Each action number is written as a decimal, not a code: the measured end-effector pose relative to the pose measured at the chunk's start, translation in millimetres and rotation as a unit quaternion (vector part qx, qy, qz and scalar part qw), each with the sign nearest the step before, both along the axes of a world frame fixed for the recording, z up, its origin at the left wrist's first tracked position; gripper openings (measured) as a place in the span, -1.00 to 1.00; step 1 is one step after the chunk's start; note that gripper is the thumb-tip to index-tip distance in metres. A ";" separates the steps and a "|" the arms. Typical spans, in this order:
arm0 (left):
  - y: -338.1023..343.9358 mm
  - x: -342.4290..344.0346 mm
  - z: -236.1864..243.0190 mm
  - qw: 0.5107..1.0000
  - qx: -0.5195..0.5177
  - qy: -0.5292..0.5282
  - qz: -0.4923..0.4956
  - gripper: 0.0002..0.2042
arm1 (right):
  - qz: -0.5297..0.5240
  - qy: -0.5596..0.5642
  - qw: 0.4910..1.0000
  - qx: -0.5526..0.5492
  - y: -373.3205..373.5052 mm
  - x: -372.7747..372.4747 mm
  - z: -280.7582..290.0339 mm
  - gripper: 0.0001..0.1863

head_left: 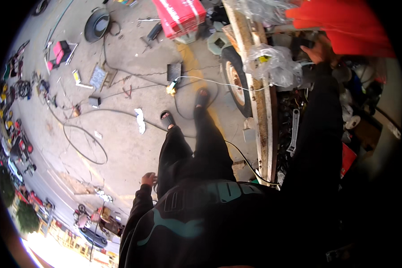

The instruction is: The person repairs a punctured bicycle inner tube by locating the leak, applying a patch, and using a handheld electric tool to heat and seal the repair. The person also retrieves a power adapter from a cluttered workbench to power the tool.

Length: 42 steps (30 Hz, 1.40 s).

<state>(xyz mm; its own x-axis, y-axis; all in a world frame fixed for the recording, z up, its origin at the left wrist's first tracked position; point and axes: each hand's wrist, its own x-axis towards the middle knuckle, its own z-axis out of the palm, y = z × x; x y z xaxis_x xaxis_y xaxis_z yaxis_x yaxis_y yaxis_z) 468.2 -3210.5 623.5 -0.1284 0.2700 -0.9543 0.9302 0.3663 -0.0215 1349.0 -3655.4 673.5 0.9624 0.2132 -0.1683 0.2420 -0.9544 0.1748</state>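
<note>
The left hand (148, 179) hangs near left, fingers loose. Far right, by a clear bag (274, 67), I can't tell if the right hand (319, 50) grips.

"What's underfoot?"
"A cracked grey concrete floor (134, 149), with a worn yellow stripe (186, 56) near the weathered edge of the bench (261, 134)."
"And farther out?"
"A grey road (47, 172) beyond the floor's left edge, and glaring daylight (51, 250)."

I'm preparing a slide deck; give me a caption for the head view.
Right hand near a plastic bag, left hand beside the leg, cable across the floor.
</note>
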 end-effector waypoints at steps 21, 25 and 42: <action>86.7 70.0 -87.8 0.987 0.012 -0.142 -0.074 -0.70 | -0.050 0.177 0.910 0.372 283.8 -362.4 176.0 -0.38; 119.0 95.3 -122.5 0.959 0.111 -0.212 -0.154 -0.72 | 0.081 0.163 0.939 0.292 376.8 -361.1 94.2 -0.38; 38.5 228.7 -501.8 0.971 0.194 -0.123 -0.070 -0.47 | 0.120 0.211 0.970 -0.027 558.0 -277.6 -527.5 -0.37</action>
